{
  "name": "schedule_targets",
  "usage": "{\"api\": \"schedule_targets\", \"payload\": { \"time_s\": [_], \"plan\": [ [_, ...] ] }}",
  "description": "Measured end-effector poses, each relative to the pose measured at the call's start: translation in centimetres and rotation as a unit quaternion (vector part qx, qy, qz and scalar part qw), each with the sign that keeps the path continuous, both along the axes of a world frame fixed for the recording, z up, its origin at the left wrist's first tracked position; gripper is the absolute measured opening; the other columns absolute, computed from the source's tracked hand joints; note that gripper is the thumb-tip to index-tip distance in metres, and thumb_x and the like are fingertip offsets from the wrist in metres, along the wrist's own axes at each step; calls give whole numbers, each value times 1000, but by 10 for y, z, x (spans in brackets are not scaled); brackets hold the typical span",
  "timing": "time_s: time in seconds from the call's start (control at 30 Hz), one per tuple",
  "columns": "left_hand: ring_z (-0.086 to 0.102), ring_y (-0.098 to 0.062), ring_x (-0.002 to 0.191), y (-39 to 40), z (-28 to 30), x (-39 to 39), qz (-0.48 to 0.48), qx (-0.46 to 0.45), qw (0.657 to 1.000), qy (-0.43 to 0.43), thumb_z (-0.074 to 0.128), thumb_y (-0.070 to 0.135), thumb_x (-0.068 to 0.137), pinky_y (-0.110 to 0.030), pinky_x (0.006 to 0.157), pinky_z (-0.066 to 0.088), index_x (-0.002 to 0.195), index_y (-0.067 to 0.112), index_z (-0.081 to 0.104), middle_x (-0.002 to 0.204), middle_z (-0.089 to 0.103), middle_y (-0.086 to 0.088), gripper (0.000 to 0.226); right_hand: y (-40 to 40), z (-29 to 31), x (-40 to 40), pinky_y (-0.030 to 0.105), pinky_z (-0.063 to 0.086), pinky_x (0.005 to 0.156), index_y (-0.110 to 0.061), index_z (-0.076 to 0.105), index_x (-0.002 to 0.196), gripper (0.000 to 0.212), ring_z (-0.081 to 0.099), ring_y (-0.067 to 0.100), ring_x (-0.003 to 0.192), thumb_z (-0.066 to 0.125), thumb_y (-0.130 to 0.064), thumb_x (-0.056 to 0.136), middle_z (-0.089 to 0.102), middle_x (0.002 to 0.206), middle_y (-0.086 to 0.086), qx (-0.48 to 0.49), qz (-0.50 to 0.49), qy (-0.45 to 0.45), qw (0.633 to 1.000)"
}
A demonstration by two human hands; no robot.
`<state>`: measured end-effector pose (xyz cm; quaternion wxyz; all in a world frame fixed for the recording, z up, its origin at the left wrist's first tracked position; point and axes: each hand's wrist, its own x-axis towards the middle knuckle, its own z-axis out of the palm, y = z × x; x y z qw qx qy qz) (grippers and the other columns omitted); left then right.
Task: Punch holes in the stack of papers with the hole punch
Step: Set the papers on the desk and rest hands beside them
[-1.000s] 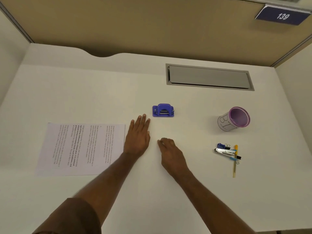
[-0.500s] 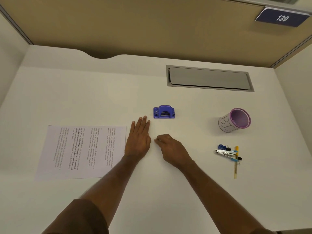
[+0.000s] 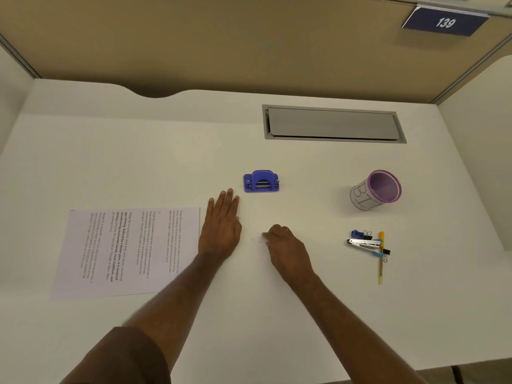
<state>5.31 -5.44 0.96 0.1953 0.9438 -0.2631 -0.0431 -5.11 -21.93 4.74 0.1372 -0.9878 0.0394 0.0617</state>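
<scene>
Head view: the left hand [image 3: 221, 228] lies flat on the white desk [image 3: 138, 162], palm down, fingers straight and close together, holding nothing. Its outer edge sits just beside the right edge of the stack of papers [image 3: 127, 252], which lies flat to the left; whether they touch cannot be told. The right hand [image 3: 286, 249] rests on the desk a little to the right and nearer, fingers curled under with the fingertips on the surface, gripping nothing. The blue hole punch [image 3: 261, 181] stands just beyond the left hand's fingertips, slightly to the right, apart from both hands. Further right are a purple pen cup [image 3: 374, 194], and a stapler [image 3: 363, 244] with binder clips and a yellow pen [image 3: 380, 261].
</scene>
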Motion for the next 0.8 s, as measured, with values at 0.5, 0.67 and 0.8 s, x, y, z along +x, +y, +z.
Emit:
{"api": "schedule_targets", "payload": {
  "time_s": [0.5, 0.67, 0.8],
  "plan": [
    [17, -27, 153, -1, 2, 0, 0, 13, 1000, 2, 18, 26, 99, -50, 124, 16, 154, 6, 32, 165, 21, -11, 60, 13, 8, 12, 35, 52, 47, -5, 68, 81, 15, 63, 27, 76, 70, 7, 72, 63, 83, 9, -39, 54, 7, 998],
    [14, -25, 154, -1, 1, 0, 2, 22, 1000, 9, 23, 24, 99, -49, 125, 14, 155, 8, 30, 166, 18, -10, 59, 15, 4, 16, 37, 54, 57, -4, 68, 91, 17, 62, 29, 83, 64, 5, 78, 64, 89, 11, -37, 49, 4, 998],
    [14, -25, 154, -1, 3, 1, 2, 22, 1000, 15, 17, 29, 98, -49, 125, 14, 155, 8, 29, 166, 18, -9, 62, 18, 7, 16, 28, 50, 46, -9, 67, 73, 17, 63, 24, 68, 76, 2, 64, 63, 71, 6, -54, 56, -25, 997]
  ]
}}
